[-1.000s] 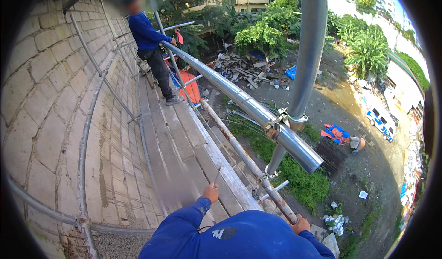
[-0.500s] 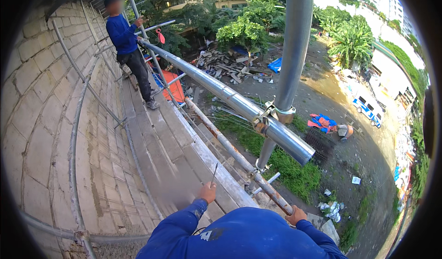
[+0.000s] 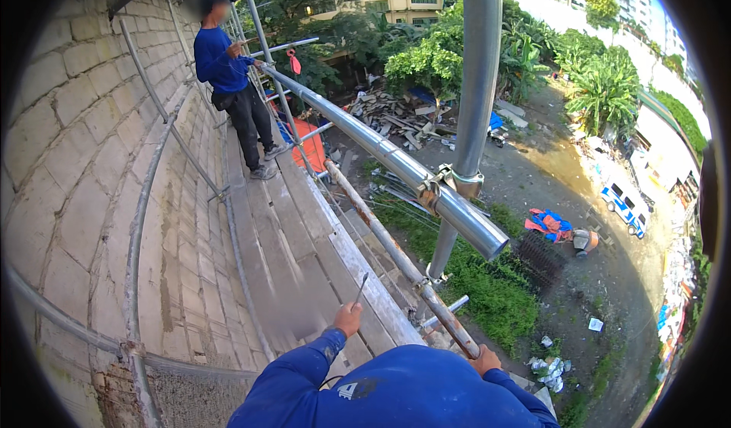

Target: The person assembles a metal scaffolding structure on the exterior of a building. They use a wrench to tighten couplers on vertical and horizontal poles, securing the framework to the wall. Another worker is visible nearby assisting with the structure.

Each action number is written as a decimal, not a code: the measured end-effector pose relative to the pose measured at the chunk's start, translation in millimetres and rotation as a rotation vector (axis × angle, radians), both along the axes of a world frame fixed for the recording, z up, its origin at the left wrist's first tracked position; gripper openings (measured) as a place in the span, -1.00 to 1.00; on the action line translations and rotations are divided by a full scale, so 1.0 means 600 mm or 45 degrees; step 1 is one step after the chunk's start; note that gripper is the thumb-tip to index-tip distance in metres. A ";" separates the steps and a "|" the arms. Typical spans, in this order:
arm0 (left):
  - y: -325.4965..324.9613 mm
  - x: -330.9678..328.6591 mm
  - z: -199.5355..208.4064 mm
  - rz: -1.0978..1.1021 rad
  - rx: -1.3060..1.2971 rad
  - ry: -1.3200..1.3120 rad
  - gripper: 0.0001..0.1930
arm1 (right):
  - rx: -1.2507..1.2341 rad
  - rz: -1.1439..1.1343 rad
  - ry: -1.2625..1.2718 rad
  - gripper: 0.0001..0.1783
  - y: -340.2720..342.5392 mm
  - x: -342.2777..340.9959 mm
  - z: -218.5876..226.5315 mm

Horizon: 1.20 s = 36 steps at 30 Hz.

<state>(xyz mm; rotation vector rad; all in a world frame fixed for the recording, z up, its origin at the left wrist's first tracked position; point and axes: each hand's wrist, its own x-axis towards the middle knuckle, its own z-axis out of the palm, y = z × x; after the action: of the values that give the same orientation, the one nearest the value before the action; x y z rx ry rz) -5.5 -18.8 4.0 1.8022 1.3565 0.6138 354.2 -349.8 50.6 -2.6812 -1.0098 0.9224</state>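
Note:
My left hand is closed around a thin metal tool with a slightly wider tip, pointing up above the planks. Its exact kind is hard to make out. On the right, my right hand grips the lower end of a rusty scaffold pipe. Above that runs a shiny steel pipe, fixed by a clamp beside the upright post. At the far end of the platform a co-worker in a blue top stands with one hand at the shiny pipe's far end.
Plank decking runs ahead between a block wall on the left and the pipes on the right. Thin tubes line the wall. Far below lie grass, debris and a parked white and blue van.
The view has shifted, so the scene sits further right and lower. The co-worker's feet are now further apart, and their raised hand is away from the upright. My hands keep their holds.

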 end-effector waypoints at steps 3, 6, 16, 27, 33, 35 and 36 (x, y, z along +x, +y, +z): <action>-0.045 -0.006 0.001 0.000 0.044 0.033 -0.57 | 0.102 0.045 0.036 -0.36 -0.016 0.015 -0.029; -0.099 0.004 0.036 -0.011 0.057 0.152 -0.57 | 0.208 0.103 0.072 -0.33 -0.036 0.031 -0.042; -0.215 -0.038 0.083 0.011 0.134 0.384 -0.55 | 0.412 0.225 0.166 -0.27 -0.074 0.040 -0.054; -0.302 -0.035 0.070 0.148 0.051 0.335 -0.53 | 0.351 0.304 0.207 -0.07 -0.114 0.083 -0.083; -0.334 -0.039 0.011 0.175 0.066 0.313 -0.55 | 0.259 0.381 0.300 -0.05 -0.136 0.115 -0.123; -0.333 -0.045 -0.005 0.186 0.051 0.282 -0.55 | 0.288 0.396 0.338 -0.10 -0.144 0.119 -0.128; -0.329 -0.035 -0.007 0.195 0.035 0.259 -0.55 | 0.300 0.394 0.353 -0.13 -0.150 0.123 -0.130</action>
<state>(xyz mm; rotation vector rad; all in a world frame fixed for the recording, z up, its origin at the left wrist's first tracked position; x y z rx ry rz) -26.7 -216.4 -0.1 1.8337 1.6419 0.5423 427.9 -440.0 -27.3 -2.1706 -1.3894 1.1110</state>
